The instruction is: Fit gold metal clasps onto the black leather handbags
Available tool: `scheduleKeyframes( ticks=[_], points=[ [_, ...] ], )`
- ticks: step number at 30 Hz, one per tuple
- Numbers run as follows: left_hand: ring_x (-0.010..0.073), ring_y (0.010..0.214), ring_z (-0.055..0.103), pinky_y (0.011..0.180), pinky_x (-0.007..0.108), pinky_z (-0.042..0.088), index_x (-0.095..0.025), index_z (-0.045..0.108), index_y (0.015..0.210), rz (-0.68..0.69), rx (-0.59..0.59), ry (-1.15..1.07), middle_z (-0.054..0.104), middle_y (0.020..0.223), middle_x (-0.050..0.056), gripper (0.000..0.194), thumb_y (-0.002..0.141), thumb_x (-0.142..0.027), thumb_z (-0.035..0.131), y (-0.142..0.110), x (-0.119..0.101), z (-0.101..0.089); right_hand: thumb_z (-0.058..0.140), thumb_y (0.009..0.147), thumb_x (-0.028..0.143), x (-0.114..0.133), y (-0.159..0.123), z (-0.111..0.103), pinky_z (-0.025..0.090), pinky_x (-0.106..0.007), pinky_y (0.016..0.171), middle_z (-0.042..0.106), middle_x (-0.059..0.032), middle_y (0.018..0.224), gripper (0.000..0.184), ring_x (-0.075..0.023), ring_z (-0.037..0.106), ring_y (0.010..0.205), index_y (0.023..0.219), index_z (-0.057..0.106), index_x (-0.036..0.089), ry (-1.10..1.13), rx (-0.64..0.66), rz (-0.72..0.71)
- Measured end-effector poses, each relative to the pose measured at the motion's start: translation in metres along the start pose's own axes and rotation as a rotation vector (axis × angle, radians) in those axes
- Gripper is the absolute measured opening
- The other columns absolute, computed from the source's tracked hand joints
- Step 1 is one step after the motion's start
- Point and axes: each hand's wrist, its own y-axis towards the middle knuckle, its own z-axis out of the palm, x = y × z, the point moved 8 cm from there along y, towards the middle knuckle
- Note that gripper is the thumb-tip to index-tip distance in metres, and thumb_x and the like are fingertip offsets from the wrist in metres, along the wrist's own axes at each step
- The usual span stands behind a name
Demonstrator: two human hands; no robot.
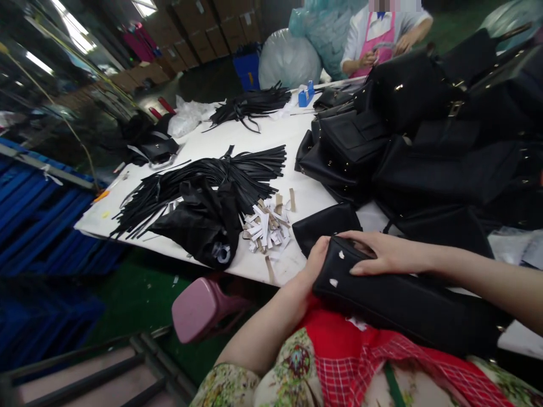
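Observation:
A black handbag [407, 305] lies on its side across my lap and the table's front edge. Two small torn white bits show on its near end. My left hand [317, 261] grips that end from the left, its fingertips partly hidden behind the bag. Over the bag's upper side, my right hand [375, 253] holds on with the thumb pressed on the face and the fingers curled over the far edge. Just beyond my left hand rests a smaller black piece, perhaps a pouch [328, 221].
Black bags [449, 169] are heaped along the right. Left of my hands lie paper strips [268, 226], a crumpled black bag [203, 220] and bundled black straps [220, 169] on the white table [299, 195]. A pink stool [197, 310] stands below; a co-worker [377, 39] sits across.

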Motion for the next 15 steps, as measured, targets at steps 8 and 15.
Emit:
scheduleKeyframes(
  ticks=[8, 15],
  points=[
    [0.0065, 0.045, 0.035, 0.044, 0.019, 0.029, -0.020, 0.045, 0.068, -0.032, -0.016, -0.067, 0.043, 0.056, -0.006, 0.034, 0.090, -0.045, 0.050, -0.024, -0.021, -0.010, 0.071, 0.072, 0.056, -0.024, -0.010, 0.041, 0.048, -0.031, 0.070, 0.065, -0.0043, 0.089, 0.077, -0.0213, 0.061, 0.079, 0.136, 0.049, 0.018, 0.430, -0.059, 0.028],
    [0.0067, 0.044, 0.045, 0.042, 0.018, 0.033, -0.021, 0.050, 0.087, 0.031, 0.142, 0.120, 0.053, 0.061, -0.007, 0.019, 0.085, -0.035, 0.062, -0.037, -0.059, -0.014, 0.073, 0.069, 0.057, -0.033, -0.012, 0.044, 0.042, -0.028, 0.063, 0.058, -0.0002, 0.077, 0.070, -0.0174, 0.054, 0.070, 0.123, 0.057, 0.017, 0.490, -0.212, 0.101]
  ],
)
